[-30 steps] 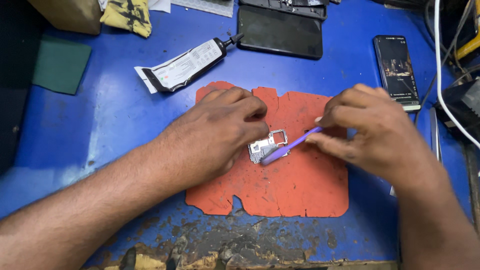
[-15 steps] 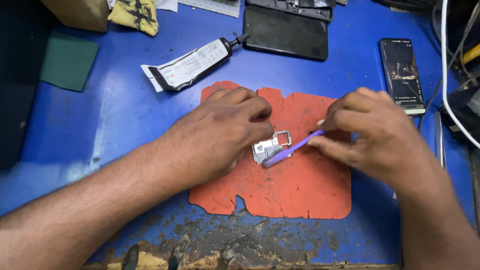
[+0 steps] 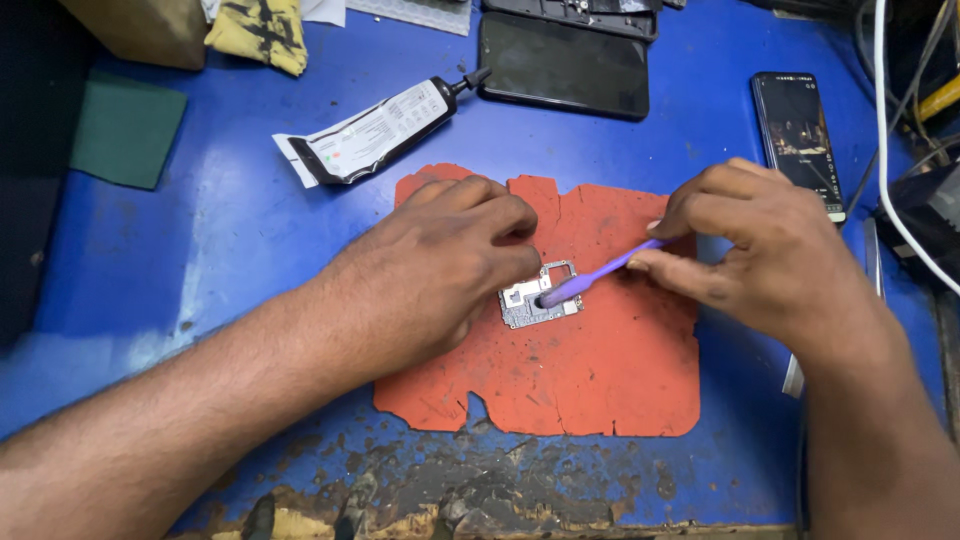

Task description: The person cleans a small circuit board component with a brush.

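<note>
Two hands are seen over an orange mat (image 3: 600, 380) on the blue desk (image 3: 200, 240). A small silver board (image 3: 528, 300) is pressed onto the mat by the left hand (image 3: 440, 270). A purple stick (image 3: 600, 275) is pinched tight in the right hand (image 3: 770, 250), its tip touching the board.

a shiny metal circuit part (image 3: 538, 297) is lying on a matt, rough-edged orange mat (image 3: 600, 380), a smooth purple plastic stick (image 3: 600, 275) touching it; the blue tabletop (image 3: 200, 250) is peeling.
</note>
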